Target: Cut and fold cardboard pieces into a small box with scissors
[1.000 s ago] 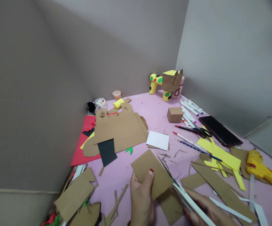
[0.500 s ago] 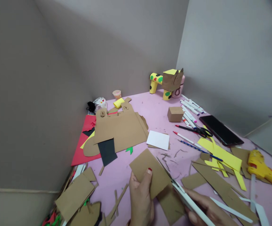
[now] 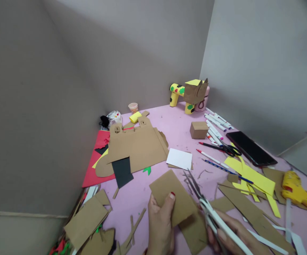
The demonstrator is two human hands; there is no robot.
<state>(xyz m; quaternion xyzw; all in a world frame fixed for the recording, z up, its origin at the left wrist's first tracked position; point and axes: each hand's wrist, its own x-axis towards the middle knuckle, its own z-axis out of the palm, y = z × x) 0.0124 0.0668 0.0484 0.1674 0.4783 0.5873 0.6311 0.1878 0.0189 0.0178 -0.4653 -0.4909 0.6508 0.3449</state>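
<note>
My left hand (image 3: 159, 225) pinches a square piece of brown cardboard (image 3: 181, 198) between the thumb, on top, and fingers that are mostly hidden beneath. Just right of it, my right hand (image 3: 235, 232) grips white-handled scissors (image 3: 204, 202), whose blades point up and away, slightly parted and clear of the cardboard's edge. Under the held piece lies another brown cardboard piece (image 3: 194, 232), partly in its shadow. Beyond the blades, a white card (image 3: 180, 158) rests on a cardboard piece. Thin cardboard trimmings (image 3: 203, 173) lie near the scissor tips.
A large cardboard cutout (image 3: 137, 145) with a black piece (image 3: 121, 171) lies at centre left. A small cardboard box (image 3: 198, 130), markers (image 3: 217, 120), black scissors (image 3: 231, 150) and a phone (image 3: 251, 148) are farther right. Nearer are yellow scraps (image 3: 256, 177) and a yellow glue gun (image 3: 293, 186).
The scissors have come away from the cardboard's right edge, and their blades now show more fully, spread apart. The left hand still holds the cardboard, and the view has shifted slightly.
</note>
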